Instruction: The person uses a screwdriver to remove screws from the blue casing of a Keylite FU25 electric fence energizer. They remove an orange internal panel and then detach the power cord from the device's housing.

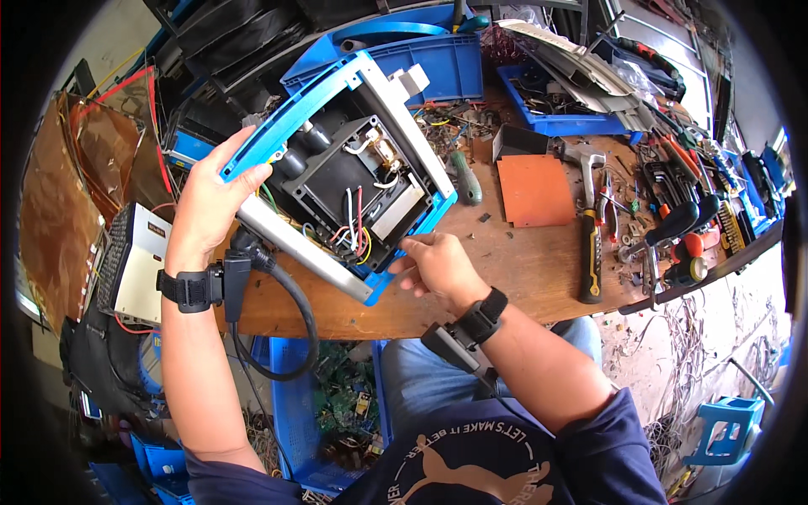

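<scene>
An opened electrical unit (341, 181) stands tilted on the wooden bench, with a silver metal frame and blue plastic edges. Inside are a black box-shaped part, black cylinders and loose red, white and yellow wires (360, 219). My left hand (212, 198) is closed round the blue edge at the unit's upper left. At its lower right edge, my right hand (439, 268) has thumb and fingers curled against the blue rim; the fingertips are partly hidden. A thick black cable (313, 324) loops down from the unit's lower left, near my left wrist.
On the bench (530, 278) are an orange-brown plate (536, 191), a green-handled screwdriver (465, 178), a hammer (591, 244) and red-handled pliers (606, 202). Several tools crowd the right side. Blue crates (446, 67) stand behind; a blue crate (290, 421) of circuit boards is below.
</scene>
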The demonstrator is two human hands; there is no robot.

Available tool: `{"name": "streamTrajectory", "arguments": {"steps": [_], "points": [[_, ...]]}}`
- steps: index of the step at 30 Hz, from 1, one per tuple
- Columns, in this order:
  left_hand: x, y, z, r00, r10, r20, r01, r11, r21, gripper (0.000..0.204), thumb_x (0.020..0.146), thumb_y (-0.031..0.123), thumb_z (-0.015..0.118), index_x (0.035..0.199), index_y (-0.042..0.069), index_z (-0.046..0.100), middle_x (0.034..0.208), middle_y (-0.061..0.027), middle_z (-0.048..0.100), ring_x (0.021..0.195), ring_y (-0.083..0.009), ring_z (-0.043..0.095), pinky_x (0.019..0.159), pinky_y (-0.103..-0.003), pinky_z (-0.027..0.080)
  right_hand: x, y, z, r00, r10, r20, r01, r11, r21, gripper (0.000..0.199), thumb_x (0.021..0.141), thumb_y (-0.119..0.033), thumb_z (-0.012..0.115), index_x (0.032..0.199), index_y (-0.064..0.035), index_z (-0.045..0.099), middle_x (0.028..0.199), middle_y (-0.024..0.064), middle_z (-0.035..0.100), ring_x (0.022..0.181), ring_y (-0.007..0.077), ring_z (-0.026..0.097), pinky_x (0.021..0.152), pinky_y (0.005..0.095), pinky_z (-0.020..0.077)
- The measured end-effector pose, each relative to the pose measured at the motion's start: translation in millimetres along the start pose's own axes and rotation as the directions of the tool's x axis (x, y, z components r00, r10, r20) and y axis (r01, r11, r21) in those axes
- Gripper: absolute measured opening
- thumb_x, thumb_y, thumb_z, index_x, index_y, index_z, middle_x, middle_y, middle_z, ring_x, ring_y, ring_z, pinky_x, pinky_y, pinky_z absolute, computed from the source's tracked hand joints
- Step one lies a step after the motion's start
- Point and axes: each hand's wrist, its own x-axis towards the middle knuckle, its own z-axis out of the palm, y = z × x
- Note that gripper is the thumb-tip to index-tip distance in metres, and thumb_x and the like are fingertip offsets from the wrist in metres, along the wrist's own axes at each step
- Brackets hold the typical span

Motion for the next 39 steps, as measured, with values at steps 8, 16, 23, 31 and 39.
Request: {"name": "streamTrajectory", "arguments": {"steps": [8, 16, 23, 31, 39], "points": [[-7.1, 10.6, 4.6, 0.999, 0.034, 0.003, -0.034, 0.999, 0.0, 0.057, 0.084, 0.019, 0.073, 0.131, -0.005, 0.05, 0.11, -0.0118, 0.065, 0.099, -0.0137, 0.059, 0.09, -0.027, 0.045, -7.4, -1.5, 31.5, 0.991, 0.131, -0.028, -0.112, 0.928, 0.354, 0.023, 0.094, -0.015, 0.049, 0.098, 0.0065, 0.056, 0.085, 0.0149, 0.067, 0.046, 0.0145, 0.052, 0.037, 0.0275, 0.0392], [-8.7, 10.7, 7.3, 0.999, 0.043, 0.01, -0.043, 0.999, -0.01, 0.057, 0.084, 0.019, 0.072, 0.131, -0.005, 0.05, 0.111, -0.0146, 0.065, 0.098, -0.0152, 0.061, 0.088, -0.027, 0.046, -10.3, -3.0, 42.8, 0.972, 0.18, -0.15, -0.059, 0.806, 0.588, 0.015, 0.091, -0.012, 0.052, 0.093, 0.0015, 0.057, 0.076, 0.0096, 0.06, 0.047, 0.0143, 0.047, 0.042, 0.0303, 0.0375], [-10.3, 14.4, 10.0, 1.0, 0.015, 0.003, -0.015, 1.0, -0.021, 0.058, 0.083, 0.019, 0.072, 0.13, -0.005, 0.05, 0.11, -0.0142, 0.065, 0.098, -0.0154, 0.061, 0.089, -0.028, 0.046, -5.8, 7.2, 48.9, 0.954, 0.15, -0.258, 0.017, 0.836, 0.548, 0.015, 0.083, -0.009, 0.06, 0.069, -0.0037, 0.056, 0.06, 0.0041, 0.052, 0.046, 0.0135, 0.043, 0.041, 0.0298, 0.0333], [-24.6, 21.9, 22.5, 0.972, 0.215, -0.097, -0.209, 0.976, 0.065, 0.056, 0.075, 0.015, 0.076, 0.122, -0.008, 0.055, 0.118, -0.0216, 0.061, 0.102, -0.0289, 0.062, 0.09, -0.035, 0.048, -26.1, 1.7, 13.6, 0.991, 0.13, -0.026, -0.11, 0.913, 0.392, 0.016, 0.09, -0.015, 0.058, 0.094, -0.0003, 0.053, 0.084, 0.0128, 0.062, 0.056, 0.016, 0.051, 0.044, 0.0265, 0.0364], [-49.4, 31.6, 40.7, 0.923, 0.282, -0.261, -0.194, 0.928, 0.318, 0.06, 0.069, 0.02, 0.078, 0.12, -0.003, 0.058, 0.124, -0.0241, 0.055, 0.116, -0.0385, 0.048, 0.103, -0.046, 0.035, -81.4, -28.6, -35.2, 0.996, -0.084, -0.015, 0.085, 0.992, 0.093, 0.047, 0.091, -0.012, 0.053, 0.135, 0.0011, 0.043, 0.093, 0.0123, 0.063, 0.063, 0.0138, 0.057, 0.051, 0.0229, 0.0423]]}}
